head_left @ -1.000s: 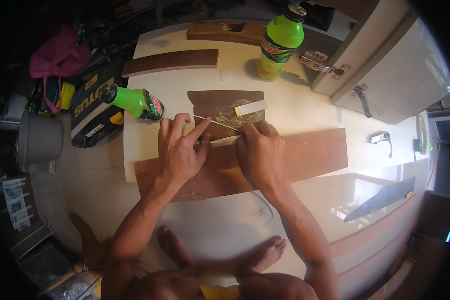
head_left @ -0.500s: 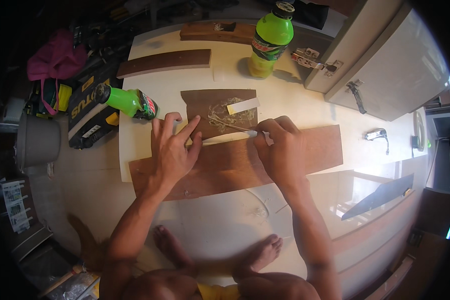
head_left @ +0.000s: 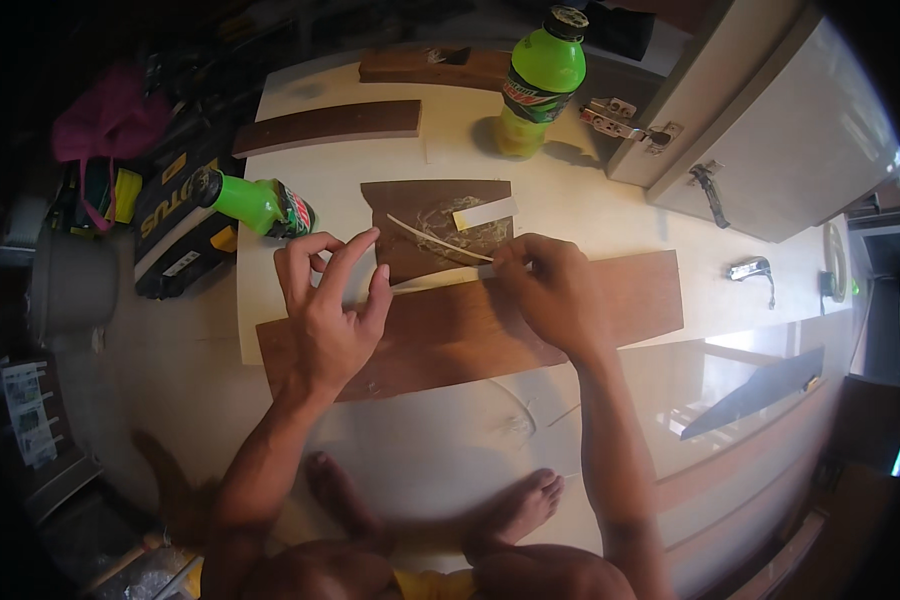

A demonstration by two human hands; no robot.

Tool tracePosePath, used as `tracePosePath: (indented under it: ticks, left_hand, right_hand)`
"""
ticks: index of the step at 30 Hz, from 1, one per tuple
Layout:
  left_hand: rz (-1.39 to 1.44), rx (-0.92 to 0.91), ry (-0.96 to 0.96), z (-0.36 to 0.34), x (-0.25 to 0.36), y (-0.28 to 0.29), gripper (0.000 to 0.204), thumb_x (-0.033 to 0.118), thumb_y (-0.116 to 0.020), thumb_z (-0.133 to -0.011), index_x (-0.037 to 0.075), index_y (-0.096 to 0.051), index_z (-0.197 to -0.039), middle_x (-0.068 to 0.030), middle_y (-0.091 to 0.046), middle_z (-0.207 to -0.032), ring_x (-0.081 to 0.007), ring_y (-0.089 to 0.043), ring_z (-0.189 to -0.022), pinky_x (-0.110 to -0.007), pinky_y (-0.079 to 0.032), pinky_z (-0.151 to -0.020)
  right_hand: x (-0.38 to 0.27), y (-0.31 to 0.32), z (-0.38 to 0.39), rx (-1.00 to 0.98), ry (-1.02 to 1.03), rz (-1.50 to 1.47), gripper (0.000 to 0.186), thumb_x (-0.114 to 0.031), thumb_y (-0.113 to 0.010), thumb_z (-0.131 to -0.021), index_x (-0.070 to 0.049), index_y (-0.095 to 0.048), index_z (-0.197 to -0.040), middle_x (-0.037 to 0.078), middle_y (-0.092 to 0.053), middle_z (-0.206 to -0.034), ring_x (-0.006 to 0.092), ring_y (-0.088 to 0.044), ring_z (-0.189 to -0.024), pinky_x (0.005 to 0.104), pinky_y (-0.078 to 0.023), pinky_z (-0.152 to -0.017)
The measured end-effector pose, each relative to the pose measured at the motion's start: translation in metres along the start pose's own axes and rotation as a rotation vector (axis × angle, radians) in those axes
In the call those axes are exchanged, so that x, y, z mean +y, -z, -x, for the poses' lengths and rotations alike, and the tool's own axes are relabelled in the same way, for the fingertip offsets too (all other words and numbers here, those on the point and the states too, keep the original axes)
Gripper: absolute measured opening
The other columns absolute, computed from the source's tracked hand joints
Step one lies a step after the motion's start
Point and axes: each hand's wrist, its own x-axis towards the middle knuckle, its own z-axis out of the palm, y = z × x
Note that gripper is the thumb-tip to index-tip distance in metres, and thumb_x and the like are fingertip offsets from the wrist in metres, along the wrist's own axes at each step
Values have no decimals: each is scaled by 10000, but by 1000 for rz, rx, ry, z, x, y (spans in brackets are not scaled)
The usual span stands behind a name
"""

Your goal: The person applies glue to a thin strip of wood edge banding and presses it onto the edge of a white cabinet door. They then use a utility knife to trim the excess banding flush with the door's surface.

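Note:
My right hand pinches one end of a thin pale strip, which slants up-left over a dark brown board piece scattered with fine shavings. A short white strip with a yellowish end rests on that piece. My left hand is raised with fingers spread and curved, near the pale strip's free end, holding nothing. Beneath both hands lies a long reddish-brown plank along the near edge of the white work surface.
A green bottle stands at the back; another leans or lies at left. Brown wood pieces sit behind. A white door with hinges is at upper right, a metal fitting below it, a black-yellow case and pink bag at left.
My left hand has shifted left, away from the thin strip, exposing its free end. My right hand moved right, then slightly back, still pinching it.

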Motion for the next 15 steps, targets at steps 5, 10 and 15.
tracePosePath:
  ticks: [5, 10, 15]
  left_hand:
    - [-54, -56, 28, 0, -5, -2, 389, 59, -804, -880, 101, -771, -1265, -99, -525, -1184, -290, -478, -1015, -413, -478, -887]
    - [-75, -140, 33, 5, -5, -8, 383, 96, -817, -871, 107, -791, -1254, -98, -527, -1215, -308, -466, -1044, -429, -476, -925]
    - [-104, -207, -66, 4, -3, -20, 438, 228, -787, -874, 114, -783, -1297, -164, -522, -1266, -368, -476, -1053, -487, -448, -931]
  right_hand:
    - [3, -33, -26, -3, 49, 208, 334, -278, -646, -996, 29, -772, -963, 241, -757, -845, 356, -753, -788, 462, -575, -782]
    - [8, -47, -36, 75, 78, 335, 336, -221, -620, -943, 51, -745, -789, 313, -713, -764, 494, -725, -776, 561, -581, -787]
    - [7, -52, -38, 119, 60, 284, 327, -213, -626, -936, 56, -739, -787, 315, -715, -770, 502, -723, -775, 566, -578, -794]
